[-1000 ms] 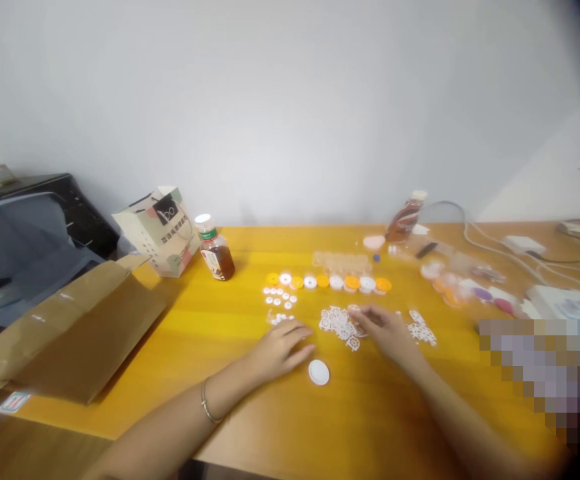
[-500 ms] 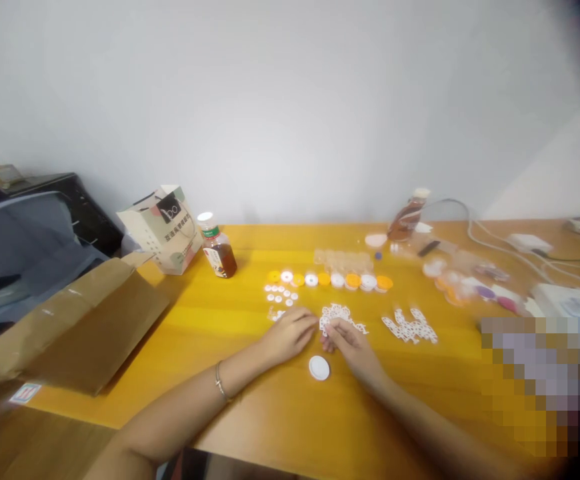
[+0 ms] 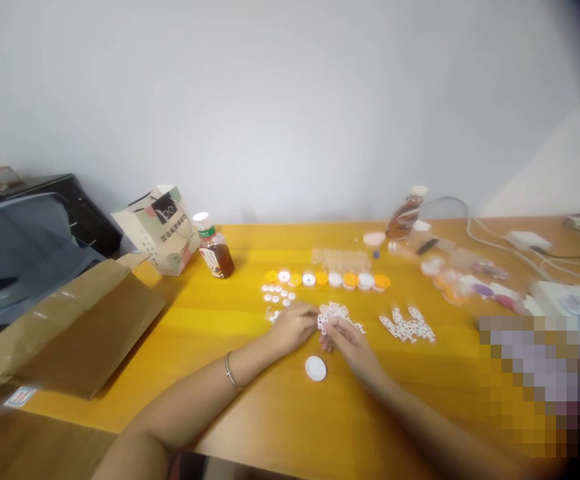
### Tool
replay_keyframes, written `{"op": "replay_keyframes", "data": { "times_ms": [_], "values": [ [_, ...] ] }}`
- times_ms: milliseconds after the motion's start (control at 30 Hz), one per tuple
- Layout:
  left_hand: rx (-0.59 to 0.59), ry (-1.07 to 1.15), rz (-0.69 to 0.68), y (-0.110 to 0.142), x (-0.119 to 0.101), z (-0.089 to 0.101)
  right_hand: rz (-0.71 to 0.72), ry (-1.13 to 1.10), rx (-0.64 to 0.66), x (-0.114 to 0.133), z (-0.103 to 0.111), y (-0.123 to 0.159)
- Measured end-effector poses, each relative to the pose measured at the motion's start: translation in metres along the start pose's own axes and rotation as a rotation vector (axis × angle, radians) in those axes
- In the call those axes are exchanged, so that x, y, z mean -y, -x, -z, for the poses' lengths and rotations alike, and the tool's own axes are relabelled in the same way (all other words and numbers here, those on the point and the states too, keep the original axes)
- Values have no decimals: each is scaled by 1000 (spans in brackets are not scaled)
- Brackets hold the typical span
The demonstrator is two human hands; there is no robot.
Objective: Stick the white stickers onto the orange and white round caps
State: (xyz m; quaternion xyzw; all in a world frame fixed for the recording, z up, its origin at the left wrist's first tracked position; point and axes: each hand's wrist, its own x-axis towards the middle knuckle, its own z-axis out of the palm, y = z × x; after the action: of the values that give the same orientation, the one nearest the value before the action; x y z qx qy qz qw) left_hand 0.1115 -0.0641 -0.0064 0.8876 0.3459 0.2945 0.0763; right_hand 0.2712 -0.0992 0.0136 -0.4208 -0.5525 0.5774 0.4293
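We pinch a white openwork piece (image 3: 322,323) above the yellow worktop (image 3: 250,427).
Our right hand (image 3: 347,343) is clamped on it; our left hand (image 3: 293,328) has its fingers at its edge, though we cannot tell whether they grip. The openwork pile (image 3: 339,311) lies just behind, a white disc (image 3: 316,369) nearer us, and the orange and white lids (image 3: 350,280) form a row beyond.

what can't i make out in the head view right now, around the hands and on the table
All in the head view:
- Whether the left hand grips anything: its own back hides the fingers.
- How many white openwork pieces lie in the middle pile: overlap and the right hand hide some.
- Small print on the left bottle's label: too small and blurred.
- What lies at lower right: a pixelated patch covers it.
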Motion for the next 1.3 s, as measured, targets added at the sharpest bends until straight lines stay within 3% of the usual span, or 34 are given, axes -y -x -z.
{"op": "replay_keyframes", "data": {
  "times_ms": [100,300,400,567,833,1300],
  "values": [
    [-56,182,92,-1,-1,4,2,-14,-36,1,1,1],
    [-239,753,577,3,-8,17,-21,-32,-87,3,2,0],
    [-244,1022,695,9,-14,23,-33,-34,-66,1,2,0],
    [-222,1179,679,14,-20,24,-63,-88,-17,-4,3,-3],
    [-221,998,630,18,-20,19,-75,1,-4,-3,3,-2],
    [-118,996,513,14,-26,31,-123,-3,37,-6,3,0]
  ]
}}
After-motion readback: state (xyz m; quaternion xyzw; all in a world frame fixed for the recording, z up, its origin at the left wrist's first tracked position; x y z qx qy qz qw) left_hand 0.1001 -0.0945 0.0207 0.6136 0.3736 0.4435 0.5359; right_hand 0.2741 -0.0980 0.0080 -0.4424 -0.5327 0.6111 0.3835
